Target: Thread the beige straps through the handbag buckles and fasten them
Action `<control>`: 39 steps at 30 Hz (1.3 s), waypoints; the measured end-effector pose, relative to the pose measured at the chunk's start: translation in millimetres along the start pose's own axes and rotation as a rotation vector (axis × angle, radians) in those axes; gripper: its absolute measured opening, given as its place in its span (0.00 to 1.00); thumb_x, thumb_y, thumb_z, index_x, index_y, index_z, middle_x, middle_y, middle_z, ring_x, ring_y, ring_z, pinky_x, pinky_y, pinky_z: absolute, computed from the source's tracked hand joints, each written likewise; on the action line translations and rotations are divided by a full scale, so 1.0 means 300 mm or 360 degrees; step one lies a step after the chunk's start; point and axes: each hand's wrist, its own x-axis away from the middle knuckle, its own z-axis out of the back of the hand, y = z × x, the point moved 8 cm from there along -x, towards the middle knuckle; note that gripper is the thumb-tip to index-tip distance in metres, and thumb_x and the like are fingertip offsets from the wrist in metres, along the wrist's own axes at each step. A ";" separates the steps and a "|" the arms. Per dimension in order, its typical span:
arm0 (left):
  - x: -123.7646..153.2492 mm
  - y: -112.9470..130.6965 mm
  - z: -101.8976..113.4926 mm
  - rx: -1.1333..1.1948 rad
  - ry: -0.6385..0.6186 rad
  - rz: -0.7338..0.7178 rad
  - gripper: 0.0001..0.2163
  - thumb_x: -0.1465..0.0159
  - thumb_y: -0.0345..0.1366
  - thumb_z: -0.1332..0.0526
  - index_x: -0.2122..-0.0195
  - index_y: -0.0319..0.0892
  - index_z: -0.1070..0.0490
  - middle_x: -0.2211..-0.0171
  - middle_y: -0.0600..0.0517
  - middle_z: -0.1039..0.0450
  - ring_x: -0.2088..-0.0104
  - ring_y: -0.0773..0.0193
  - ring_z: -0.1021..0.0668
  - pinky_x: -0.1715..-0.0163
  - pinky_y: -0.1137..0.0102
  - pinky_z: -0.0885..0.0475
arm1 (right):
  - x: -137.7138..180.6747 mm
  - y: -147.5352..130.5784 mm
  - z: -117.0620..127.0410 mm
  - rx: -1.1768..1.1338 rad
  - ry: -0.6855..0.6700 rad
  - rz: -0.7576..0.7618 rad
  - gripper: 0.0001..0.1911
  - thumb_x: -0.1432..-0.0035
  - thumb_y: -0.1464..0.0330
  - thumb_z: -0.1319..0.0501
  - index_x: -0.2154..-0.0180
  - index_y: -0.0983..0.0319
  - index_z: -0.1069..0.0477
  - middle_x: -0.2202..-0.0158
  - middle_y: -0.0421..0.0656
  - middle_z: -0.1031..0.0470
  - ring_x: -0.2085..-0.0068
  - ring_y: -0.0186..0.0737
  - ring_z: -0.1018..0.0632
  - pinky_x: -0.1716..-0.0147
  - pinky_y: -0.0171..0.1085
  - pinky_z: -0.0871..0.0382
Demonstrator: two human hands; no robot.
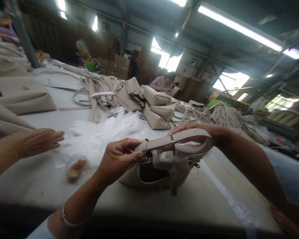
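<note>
A beige handbag [149, 179] rests on the table in front of me, its side opening showing a dark lining. Its beige strap [189, 137] loops over the top, with a metal loop around it. My left hand [121, 156] pinches the strap's left end between thumb and fingers. Behind the strap, at the bag's far side, reaches my right hand [186, 127]; its fingers are mostly hidden, so I cannot see what they grip. Clear plastic wrap [164, 157] covers part of the hardware near the opening. A metal tassel-like piece [173, 186] hangs down the front.
Another person's hand [41, 141] reaches in from the left. White sheets [102, 136] are piled beside a small clear-wrapped brown item [76, 169]. Beyond lie stacked beige bags [156, 113] and bundled straps [99, 94]. A co-worker [164, 83] sits across the table.
</note>
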 end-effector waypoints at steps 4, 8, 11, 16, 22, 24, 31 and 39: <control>-0.011 -0.050 -0.005 0.0324 0.0025 0.0264 0.16 0.58 0.34 0.25 0.68 0.35 0.22 0.73 0.49 0.23 0.74 0.66 0.24 0.72 0.72 0.27 | 0.025 0.043 -0.056 -0.0221 -0.0233 0.0129 0.17 0.39 0.62 0.42 0.55 0.69 0.26 0.56 0.50 0.25 0.54 0.38 0.25 0.53 0.34 0.35; -0.020 -0.055 -0.006 0.0425 0.0066 0.0309 0.15 0.58 0.33 0.25 0.69 0.34 0.23 0.75 0.50 0.23 0.76 0.68 0.25 0.73 0.74 0.28 | 0.030 0.016 -0.087 -0.0420 -0.0179 0.0270 0.22 0.50 0.62 0.32 0.57 0.69 0.28 0.61 0.50 0.24 0.56 0.44 0.24 0.53 0.42 0.35; -0.021 -0.060 -0.011 0.0431 0.0074 0.0306 0.14 0.57 0.33 0.26 0.70 0.34 0.23 0.76 0.51 0.24 0.76 0.69 0.26 0.74 0.75 0.30 | 0.008 0.024 -0.057 -0.0573 0.0307 0.0245 0.23 0.58 0.63 0.27 0.62 0.66 0.30 0.70 0.42 0.26 0.66 0.37 0.24 0.62 0.37 0.33; -0.014 -0.072 -0.025 0.0460 0.0107 0.0312 0.14 0.57 0.33 0.25 0.71 0.34 0.25 0.79 0.53 0.26 0.78 0.71 0.28 0.76 0.77 0.31 | 0.000 0.013 -0.040 -0.0562 0.0873 0.0334 0.19 0.54 0.63 0.29 0.64 0.63 0.32 0.69 0.40 0.29 0.68 0.35 0.28 0.70 0.33 0.35; -0.006 -0.056 -0.018 0.0350 0.0083 0.0244 0.15 0.55 0.36 0.26 0.71 0.35 0.27 0.77 0.54 0.28 0.77 0.69 0.27 0.76 0.75 0.32 | -0.053 -0.043 -0.102 -0.0712 0.0751 0.0495 0.11 0.53 0.66 0.30 0.68 0.65 0.28 0.69 0.39 0.27 0.65 0.34 0.28 0.62 0.34 0.36; -0.003 -0.049 -0.012 0.0320 0.0035 0.0231 0.15 0.54 0.36 0.26 0.70 0.35 0.28 0.76 0.53 0.27 0.75 0.68 0.26 0.74 0.74 0.32 | -0.077 -0.053 -0.121 -0.0744 0.0715 0.0511 0.11 0.55 0.68 0.29 0.70 0.65 0.28 0.71 0.38 0.28 0.68 0.32 0.28 0.65 0.33 0.36; 0.001 -0.033 -0.005 0.0343 -0.0204 0.0191 0.15 0.50 0.38 0.28 0.69 0.37 0.32 0.74 0.55 0.30 0.73 0.71 0.29 0.71 0.76 0.34 | -0.094 -0.073 -0.121 -0.0767 0.0609 0.0517 0.13 0.57 0.67 0.29 0.75 0.67 0.30 0.78 0.39 0.28 0.77 0.31 0.28 0.75 0.31 0.35; -0.012 -0.050 -0.046 0.0483 -0.0317 0.0302 0.14 0.49 0.37 0.29 0.73 0.35 0.33 0.77 0.55 0.32 0.77 0.74 0.33 0.77 0.78 0.40 | -0.050 -0.079 -0.068 -0.0809 0.0869 0.0588 0.27 0.59 0.70 0.27 0.56 0.61 0.34 0.75 0.35 0.28 0.78 0.30 0.28 0.80 0.30 0.32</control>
